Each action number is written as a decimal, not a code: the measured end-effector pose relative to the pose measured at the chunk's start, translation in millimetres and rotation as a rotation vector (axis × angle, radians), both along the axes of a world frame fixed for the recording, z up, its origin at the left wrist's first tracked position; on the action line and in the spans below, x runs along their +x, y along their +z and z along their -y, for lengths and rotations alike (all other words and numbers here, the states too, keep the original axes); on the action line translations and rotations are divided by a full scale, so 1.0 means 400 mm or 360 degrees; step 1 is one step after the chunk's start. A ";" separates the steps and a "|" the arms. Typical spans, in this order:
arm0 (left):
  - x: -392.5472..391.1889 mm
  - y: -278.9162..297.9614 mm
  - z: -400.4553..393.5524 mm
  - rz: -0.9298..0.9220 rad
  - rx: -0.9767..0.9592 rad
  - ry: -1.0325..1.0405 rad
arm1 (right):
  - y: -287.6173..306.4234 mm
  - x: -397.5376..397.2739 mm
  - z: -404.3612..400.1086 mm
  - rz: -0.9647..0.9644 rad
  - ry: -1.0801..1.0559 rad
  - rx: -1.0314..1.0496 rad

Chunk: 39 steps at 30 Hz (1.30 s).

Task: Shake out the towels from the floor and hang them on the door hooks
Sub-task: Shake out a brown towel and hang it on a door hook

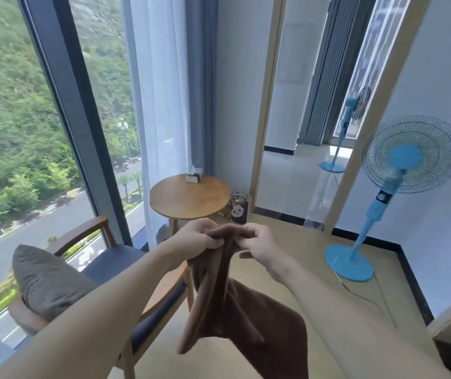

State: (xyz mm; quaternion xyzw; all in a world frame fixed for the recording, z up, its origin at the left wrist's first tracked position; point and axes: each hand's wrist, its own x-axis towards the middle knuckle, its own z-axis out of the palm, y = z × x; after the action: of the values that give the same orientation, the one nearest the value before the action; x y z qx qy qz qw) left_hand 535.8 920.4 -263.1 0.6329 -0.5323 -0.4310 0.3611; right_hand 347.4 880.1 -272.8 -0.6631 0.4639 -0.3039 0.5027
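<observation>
Brown towel (pixel 235 305): held in the air in front of the person, above the floor (pixel 314 269), hanging down in loose folds. Left hand (pixel 199 236): fingers curled tight, gripping the gathered top edge. Right hand (pixel 260 242): thumb and fingers pinching the same edge, just beside the left. Both hands nearly touch. Armchair (pixel 104 269) stands to the left, round table (pixel 190 196) beyond the hands.
</observation>
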 end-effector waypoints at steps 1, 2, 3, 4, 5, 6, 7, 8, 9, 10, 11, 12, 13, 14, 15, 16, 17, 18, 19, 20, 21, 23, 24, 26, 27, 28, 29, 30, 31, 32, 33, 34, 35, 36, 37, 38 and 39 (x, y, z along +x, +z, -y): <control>0.003 -0.006 0.035 0.0061 0.0000 -0.0060 | 0.010 0.015 0.040 0.0066 -0.0004 0.0012; 0.002 -0.011 0.065 0.0077 -0.0017 -0.0090 | 0.019 0.028 0.075 0.0097 0.0004 -0.0007; -0.002 -0.013 0.092 0.0062 -0.0039 -0.0096 | 0.026 0.038 0.109 0.0121 0.0013 -0.0025; -0.004 -0.014 0.130 0.0025 -0.0053 -0.0090 | 0.029 0.046 0.152 0.0145 0.0014 -0.0029; -0.006 -0.017 0.172 -0.0010 -0.0068 -0.0076 | 0.029 0.052 0.195 0.0171 0.0009 -0.0022; -0.007 -0.017 0.218 -0.0035 -0.0084 -0.0063 | 0.026 0.052 0.241 0.0188 0.0012 -0.0016; -0.008 -0.016 0.265 -0.0030 -0.0101 -0.0061 | 0.021 0.052 0.288 0.0190 0.0021 -0.0007; -0.011 -0.013 0.314 0.0007 -0.0118 -0.0067 | 0.014 0.050 0.340 0.0183 0.0034 -0.0001; -0.015 -0.009 0.364 0.0049 -0.0135 -0.0083 | 0.006 0.047 0.394 0.0180 0.0038 -0.0001; -0.019 -0.008 0.417 0.0076 -0.0140 -0.0077 | -0.005 0.043 0.450 0.0189 0.0033 -0.0001; -0.024 -0.003 0.471 0.0075 -0.0153 -0.0045 | -0.014 0.040 0.508 0.0213 0.0038 0.0005; -0.032 0.005 0.523 0.0045 -0.0168 0.0020 | -0.022 0.036 0.566 0.0235 0.0063 0.0012; -0.038 0.016 0.574 0.0008 -0.0189 0.0107 | -0.025 0.033 0.621 0.0249 0.0117 0.0021; -0.044 0.028 0.625 -0.0025 -0.0204 0.0188 | -0.026 0.033 0.673 0.0247 0.0199 0.0023; -0.048 0.040 0.675 -0.0030 -0.0210 0.0240 | -0.028 0.033 0.721 0.0220 0.0290 0.0020; -0.051 0.053 0.721 -0.0019 -0.0219 0.0288 | -0.027 0.035 0.763 0.0160 0.0381 0.0006; -0.049 0.069 0.764 0.0002 -0.0238 0.0338 | -0.028 0.038 0.803 0.0074 0.0458 -0.0025; -0.045 0.086 0.802 0.0021 -0.0253 0.0388 | -0.027 0.042 0.841 -0.0015 0.0527 -0.0053; -0.035 0.100 0.842 0.0024 -0.0255 0.0425 | -0.025 0.045 0.879 -0.0077 0.0590 -0.0067; -0.024 0.113 0.880 0.0009 -0.0239 0.0451 | -0.020 0.051 0.917 -0.0111 0.0633 -0.0069; -0.009 0.122 0.915 0.0002 -0.0222 0.0460 | -0.015 0.056 0.957 -0.0116 0.0643 -0.0058; 0.028 0.139 0.979 0.0017 -0.0236 0.0557 | -0.005 0.068 1.036 -0.0083 0.0575 -0.0057; 0.051 0.148 1.016 0.0011 -0.0276 0.0654 | 0.004 0.074 1.083 -0.0051 0.0527 -0.0068; 0.100 0.162 1.070 -0.0058 -0.0371 0.0846 | 0.031 0.087 1.159 0.0076 0.0412 -0.0104; 0.123 0.169 1.098 -0.0099 -0.0393 0.0916 | 0.048 0.095 1.201 0.0129 0.0357 -0.0147; 0.143 0.175 1.122 -0.0144 -0.0399 0.0982 | 0.070 0.103 1.238 0.0153 0.0323 -0.0214; 0.166 0.176 1.148 -0.0187 -0.0398 0.1029 | 0.095 0.110 1.271 0.0134 0.0322 -0.0295; 0.188 0.177 1.173 -0.0239 -0.0399 0.1064 | 0.120 0.118 1.302 0.0076 0.0356 -0.0377; 0.209 0.178 1.199 -0.0287 -0.0411 0.1084 | 0.144 0.128 1.333 -0.0013 0.0426 -0.0443; 0.228 0.179 1.223 -0.0321 -0.0424 0.1110 | 0.163 0.137 1.365 -0.0130 0.0523 -0.0480; 0.248 0.179 1.251 -0.0333 -0.0438 0.1129 | 0.178 0.147 1.401 -0.0245 0.0645 -0.0482; 0.267 0.180 1.280 -0.0346 -0.0443 0.1143 | 0.190 0.158 1.438 -0.0356 0.0772 -0.0456; 0.290 0.180 1.313 -0.0351 -0.0450 0.1153 | 0.197 0.173 1.476 -0.0468 0.0880 -0.0426; 0.313 0.183 1.346 -0.0365 -0.0469 0.1154 | 0.203 0.192 1.514 -0.0596 0.0960 -0.0406; 0.341 0.187 1.382 -0.0364 -0.0497 0.1155 | 0.204 0.220 1.559 -0.0721 0.1004 -0.0409; 0.370 0.194 1.417 -0.0342 -0.0526 0.1167 | 0.206 0.253 1.606 -0.0833 0.1021 -0.0455; 0.406 0.197 1.450 -0.0303 -0.0555 0.1191 | 0.206 0.291 1.656 -0.0922 0.1014 -0.0523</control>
State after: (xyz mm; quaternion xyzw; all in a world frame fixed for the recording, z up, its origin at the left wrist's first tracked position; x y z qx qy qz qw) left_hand 698.2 340.2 -184.5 0.6692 -0.2951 -0.2301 0.6420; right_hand 463.7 217.8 -190.3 -0.9012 0.3041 -0.0059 0.3087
